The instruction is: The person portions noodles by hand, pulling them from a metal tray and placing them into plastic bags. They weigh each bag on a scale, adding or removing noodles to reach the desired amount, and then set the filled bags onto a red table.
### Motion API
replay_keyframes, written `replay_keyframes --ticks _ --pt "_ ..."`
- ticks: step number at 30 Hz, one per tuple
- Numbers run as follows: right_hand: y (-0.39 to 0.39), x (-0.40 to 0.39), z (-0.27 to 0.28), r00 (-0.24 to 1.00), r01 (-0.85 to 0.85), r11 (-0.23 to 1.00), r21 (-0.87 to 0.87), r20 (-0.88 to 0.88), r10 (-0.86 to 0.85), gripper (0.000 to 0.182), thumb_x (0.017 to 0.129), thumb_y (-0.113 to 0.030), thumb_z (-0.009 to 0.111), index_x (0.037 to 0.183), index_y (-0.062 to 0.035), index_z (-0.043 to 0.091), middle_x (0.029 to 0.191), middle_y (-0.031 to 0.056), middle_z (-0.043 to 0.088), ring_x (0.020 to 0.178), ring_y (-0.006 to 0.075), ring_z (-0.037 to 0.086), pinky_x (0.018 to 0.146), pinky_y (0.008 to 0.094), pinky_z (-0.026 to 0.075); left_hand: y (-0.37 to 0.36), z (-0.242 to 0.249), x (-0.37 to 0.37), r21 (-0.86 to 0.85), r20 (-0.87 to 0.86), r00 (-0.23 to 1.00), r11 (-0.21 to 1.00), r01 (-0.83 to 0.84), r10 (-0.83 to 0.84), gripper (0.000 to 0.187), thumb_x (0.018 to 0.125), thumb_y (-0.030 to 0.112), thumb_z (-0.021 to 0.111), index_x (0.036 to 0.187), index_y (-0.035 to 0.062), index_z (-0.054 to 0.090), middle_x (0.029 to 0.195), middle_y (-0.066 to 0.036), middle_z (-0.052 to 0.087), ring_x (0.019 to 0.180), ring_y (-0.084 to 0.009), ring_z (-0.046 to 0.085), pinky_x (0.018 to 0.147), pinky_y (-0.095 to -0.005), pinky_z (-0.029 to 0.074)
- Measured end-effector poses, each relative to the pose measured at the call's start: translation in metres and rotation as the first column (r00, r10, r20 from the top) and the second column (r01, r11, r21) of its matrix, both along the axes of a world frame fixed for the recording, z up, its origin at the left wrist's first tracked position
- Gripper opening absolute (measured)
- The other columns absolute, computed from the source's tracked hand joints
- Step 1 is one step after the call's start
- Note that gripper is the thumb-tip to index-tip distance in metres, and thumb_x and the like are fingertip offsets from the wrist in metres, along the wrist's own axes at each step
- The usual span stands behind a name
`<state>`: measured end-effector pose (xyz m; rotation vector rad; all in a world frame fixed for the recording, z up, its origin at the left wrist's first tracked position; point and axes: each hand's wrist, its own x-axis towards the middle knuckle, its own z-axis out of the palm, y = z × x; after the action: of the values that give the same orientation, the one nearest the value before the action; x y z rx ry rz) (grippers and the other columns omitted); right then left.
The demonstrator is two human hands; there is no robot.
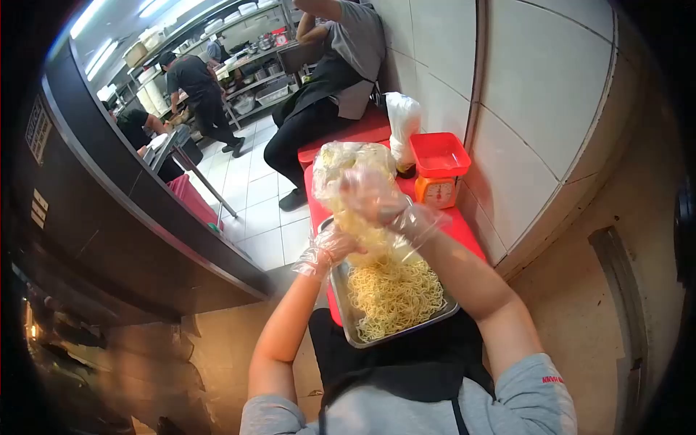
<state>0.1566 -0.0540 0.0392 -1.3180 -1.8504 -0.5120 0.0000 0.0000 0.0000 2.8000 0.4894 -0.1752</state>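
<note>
Both my hands wear clear plastic gloves above a metal tray [353, 326]. Thin yellow noodles [395, 293] lie loose and tangled in the tray. Between the hands, over the tray's far half, is a clear plastic bag of noodles [360, 230], smeared by motion. My left hand [328, 246] is closed on the bag's left side, its fingers pointing right. At the bag's upper end is my right hand [373, 197], too blurred for its fingers to show clearly. Just beyond it sits another clear bag of noodles [341, 161], partly covered by that hand.
The tray rests on a red bench [464, 235]. An orange kitchen scale [437, 192] with a red pan stands at the far right, beside a white plastic bag [402, 119]. A seated person [341, 80] is beyond; others work near shelves. A tiled wall [533, 94] borders the right.
</note>
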Motion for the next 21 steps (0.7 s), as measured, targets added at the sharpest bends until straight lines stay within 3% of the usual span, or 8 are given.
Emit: replay_keyframes --ticks 3,5,7,9,11,15,17,21 --pt "-0.016 -0.022 -0.032 0.976 -0.195 0.876 -0.442 -0.180 0.126 0.015 0.081 -0.022 0.061 0.083 -0.0071 0.060 0.082 0.0140 0.063 0.075 0.0311 0.061 0.070 0.0425 0.050 -0.004 -0.023 -0.019 -0.598 0.348 0.864 0.796 -0.095 0.365 0.050 0.073 -0.001 0.066 0.122 0.0032 0.057 0.107 -0.005 0.062 0.095 -0.0179 0.059 0.080 -0.0290 0.050" --pt "-0.013 -0.017 -0.035 0.981 -0.190 0.724 -0.663 -0.109 0.158 0.017 0.080 -0.023 0.060 0.083 -0.0069 0.062 0.082 0.0144 0.065 0.076 0.0299 0.062 0.070 0.0411 0.050 -0.011 -0.018 -0.020 -0.785 0.219 0.795 0.586 -0.201 0.566 0.054 0.070 -0.006 0.062 0.123 0.0031 0.057 0.107 -0.004 0.062 0.095 -0.0158 0.058 0.078 -0.0269 0.050" --pt "-0.008 -0.001 -0.020 0.986 -0.111 0.539 -0.835 -0.025 0.164 0.025 0.076 -0.026 0.061 0.089 -0.0071 0.070 0.084 0.0160 0.068 0.077 0.0279 0.065 0.073 0.0384 0.050 0.006 -0.039 -0.023 -0.733 0.264 0.798 0.650 -0.199 0.541 0.067 0.066 -0.010 0.061 0.131 0.0050 0.051 0.110 -0.005 0.062 0.099 -0.0168 0.058 0.079 -0.0271 0.050" --pt "-0.025 0.017 0.006 0.896 -0.396 0.577 -0.714 -0.437 0.074 0.022 0.076 -0.021 0.064 0.090 -0.0053 0.070 0.078 0.0141 0.069 0.072 0.0267 0.067 0.068 0.0372 0.052 0.017 -0.048 -0.028 -0.769 0.248 0.798 0.612 -0.182 0.549 0.072 0.065 -0.010 0.061 0.134 0.0053 0.048 0.114 -0.006 0.061 0.103 -0.0176 0.057 0.081 -0.0270 0.050" --pt "-0.034 0.007 0.020 0.869 -0.208 0.591 -0.780 -0.424 -0.253 0.030 0.076 -0.023 0.066 0.101 -0.0051 0.067 0.090 0.0154 0.069 0.081 0.0279 0.067 0.072 0.0384 0.052 0.028 -0.059 -0.029 -0.794 0.277 0.797 0.594 -0.125 0.538 0.076 0.065 -0.009 0.061 0.137 0.0049 0.044 0.120 -0.009 0.059 0.106 -0.0183 0.057 0.083 -0.0269 0.050" --pt "-0.038 -0.012 -0.069 0.986 0.015 0.699 -0.715 -0.106 -0.130 0.119 0.058 -0.043 0.084 0.147 -0.0058 0.014 0.133 0.0258 0.047 0.124 0.0357 0.048 0.102 0.0421 0.041 0.019 -0.058 -0.022 -0.692 0.354 0.758 0.698 -0.182 0.548 0.079 0.065 -0.011 0.059 0.141 0.0013 0.039 0.138 -0.014 0.048 0.110 -0.0194 0.057 0.085 -0.0262 0.049" --pt "-0.043 -0.026 -0.095 0.931 -0.033 0.561 -0.827 -0.230 -0.284 0.106 0.065 -0.038 0.081 0.146 -0.0047 0.022 0.126 0.0249 0.054 0.121 0.0372 0.051 0.101 0.0444 0.042 0.018 -0.053 -0.019 -0.616 0.314 0.813 0.757 -0.219 0.491 0.081 0.066 -0.013 0.058 0.143 -0.0007 0.035 0.144 -0.016 0.042 0.109 -0.0207 0.058 0.082 -0.0265 0.051" --pt "-0.039 -0.004 -0.108 0.860 -0.218 0.710 -0.670 -0.476 -0.184 0.084 0.073 -0.029 0.076 0.140 -0.0025 0.034 0.100 0.0143 0.064 0.097 0.0266 0.062 0.085 0.0364 0.048 0.032 -0.068 -0.031 -0.766 0.310 0.776 0.628 -0.139 0.549 0.082 0.069 -0.012 0.058 0.145 -0.0026 0.028 0.147 -0.018 0.037 0.103 -0.0209 0.060 0.075 -0.0271 0.053"
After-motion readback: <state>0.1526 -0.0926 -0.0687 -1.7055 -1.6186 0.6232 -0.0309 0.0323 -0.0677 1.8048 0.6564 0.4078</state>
